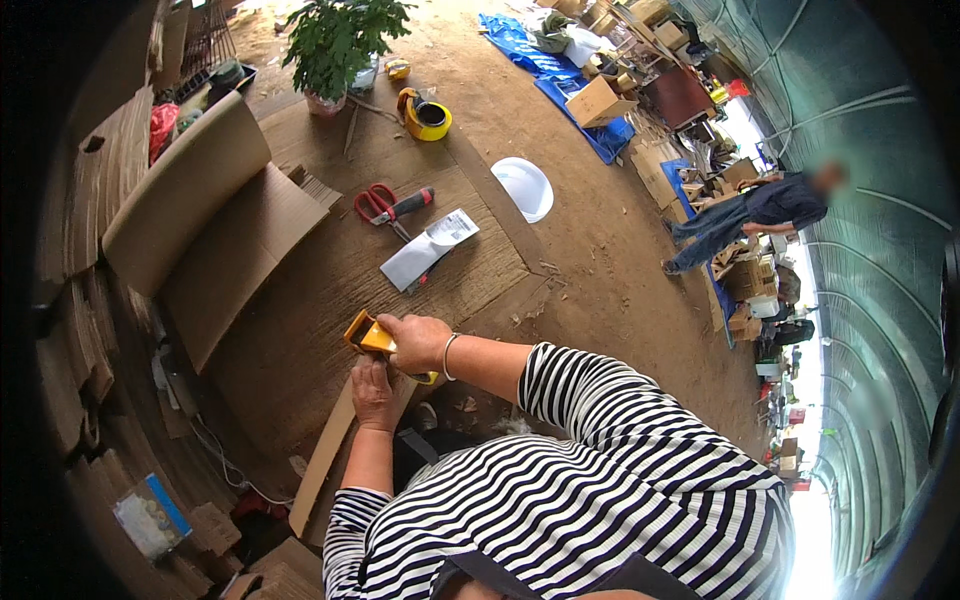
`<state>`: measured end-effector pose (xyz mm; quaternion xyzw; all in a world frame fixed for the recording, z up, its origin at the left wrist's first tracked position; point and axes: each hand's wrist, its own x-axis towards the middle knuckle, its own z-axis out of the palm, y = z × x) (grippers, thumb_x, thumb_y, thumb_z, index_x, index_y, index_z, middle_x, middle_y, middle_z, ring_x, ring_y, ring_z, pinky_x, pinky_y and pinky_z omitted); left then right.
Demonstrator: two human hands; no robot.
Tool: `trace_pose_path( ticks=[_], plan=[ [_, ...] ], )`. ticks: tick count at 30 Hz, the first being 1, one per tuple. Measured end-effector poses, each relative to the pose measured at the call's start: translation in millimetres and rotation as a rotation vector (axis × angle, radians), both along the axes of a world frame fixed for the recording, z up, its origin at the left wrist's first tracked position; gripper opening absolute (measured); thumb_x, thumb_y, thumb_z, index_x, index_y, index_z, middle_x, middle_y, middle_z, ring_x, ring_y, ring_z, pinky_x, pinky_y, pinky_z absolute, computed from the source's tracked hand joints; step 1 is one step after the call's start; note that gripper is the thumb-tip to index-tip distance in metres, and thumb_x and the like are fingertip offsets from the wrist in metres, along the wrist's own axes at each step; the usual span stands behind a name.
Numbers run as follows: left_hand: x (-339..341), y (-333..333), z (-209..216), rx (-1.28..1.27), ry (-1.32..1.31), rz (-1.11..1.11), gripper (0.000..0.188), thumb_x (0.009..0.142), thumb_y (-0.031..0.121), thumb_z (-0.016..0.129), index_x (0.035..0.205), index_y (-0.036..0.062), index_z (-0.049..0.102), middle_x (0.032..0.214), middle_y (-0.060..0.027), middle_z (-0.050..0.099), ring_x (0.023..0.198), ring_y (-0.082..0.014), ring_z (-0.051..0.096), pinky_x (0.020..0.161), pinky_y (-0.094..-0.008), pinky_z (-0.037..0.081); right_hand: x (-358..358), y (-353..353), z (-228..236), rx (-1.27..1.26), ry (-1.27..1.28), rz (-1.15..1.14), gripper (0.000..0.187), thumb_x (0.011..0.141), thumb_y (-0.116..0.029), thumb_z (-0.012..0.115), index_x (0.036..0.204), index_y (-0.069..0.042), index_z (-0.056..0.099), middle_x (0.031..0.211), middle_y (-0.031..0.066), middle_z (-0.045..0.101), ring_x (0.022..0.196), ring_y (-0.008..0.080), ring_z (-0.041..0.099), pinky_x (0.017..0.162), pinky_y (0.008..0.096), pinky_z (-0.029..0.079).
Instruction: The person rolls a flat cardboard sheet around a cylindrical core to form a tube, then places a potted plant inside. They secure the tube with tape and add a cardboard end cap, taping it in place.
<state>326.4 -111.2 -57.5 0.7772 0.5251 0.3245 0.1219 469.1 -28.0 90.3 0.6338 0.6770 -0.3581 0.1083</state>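
Where the two hands meet, the right hand [422, 342] is clenched around the yellow dispenser [374, 338], which lies inside its grasp and juts out beyond the fingertips to the left. The left hand [375, 402] sits just below the dispenser, its fingers bent up toward it; the fingertips are small and crowded here, so I cannot tell whether they grip something or merely press. A cardboard strip [325, 472] runs down and left from beneath the dispenser, alongside the left forearm. A pale bangle [450, 358] circles the right wrist, to the right of the dispenser, and a striped sleeve [575, 388] covers the arm farther right.

Just above the dispenser, on the brown table [270, 370], a white packet [412, 262] lies aslant. Past it, farther above the dispenser, come the scissors [372, 206] with red handles, then a yellow tape roll [430, 122] and a leafy plant [345, 48]. A bent cardboard sheet [240, 260] stands to the dispenser's upper left, with stacked cardboard [75, 220] beyond. Well apart from the dispenser, to its upper right, are a white round object [522, 190], a blue tarp [605, 140] and a person [745, 210] in dark clothes.
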Motion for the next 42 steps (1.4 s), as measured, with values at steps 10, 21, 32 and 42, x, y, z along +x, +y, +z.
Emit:
trace_pose_path(
  ticks=[10,21,32,42],
  plan=[
    [-5.7,8.4,21.6,0.035,0.029,-0.077,0.035,0.073,0.009,0.075,0.104,0.0072,0.058,0.099,-0.0102,0.062,0.094,-0.0334,0.054,0.087,-0.0415,0.046,-6.8,13.4,-2.7,-0.097,0.006,-0.016,0.073,0.077,-0.029,0.067,0.144,-0.010,0.046,0.113,0.0230,0.069,0.105,0.0378,0.067,0.092,0.0434,0.052],
    [-5.2,8.0,28.4,-0.257,-0.002,0.012,0.053,0.067,0.012,0.080,0.116,0.0092,0.062,0.106,-0.0080,0.066,0.102,-0.0351,0.055,0.092,-0.0459,0.047,-2.7,-0.5,10.3,0.044,0.077,0.045,0.070,0.080,-0.032,0.067,0.145,-0.013,0.049,0.113,0.0222,0.069,0.104,0.0373,0.066,0.091,0.0445,0.052],
    [-2.6,9.0,6.7,-0.458,0.000,0.018,0.039,0.068,0.018,0.085,0.101,0.0149,0.064,0.091,-0.0076,0.060,0.099,-0.0323,0.058,0.083,-0.0432,0.051,11.0,-7.1,14.7,0.111,0.099,-0.073,0.076,0.082,-0.037,0.070,0.150,-0.021,0.039,0.117,0.0222,0.063,0.107,0.0392,0.064,0.090,0.0463,0.053],
    [-9.3,9.5,10.9,-0.360,0.030,0.088,0.066,0.072,0.029,0.085,0.132,0.0227,0.058,0.109,-0.0052,0.066,0.109,-0.0276,0.057,0.090,-0.0447,0.049,78.4,-118.9,32.4,0.302,0.206,0.016,0.076,0.075,-0.020,0.072,0.146,-0.020,0.046,0.100,0.0170,0.061,0.090,0.0363,0.065,0.079,0.0437,0.054]
  ],
)
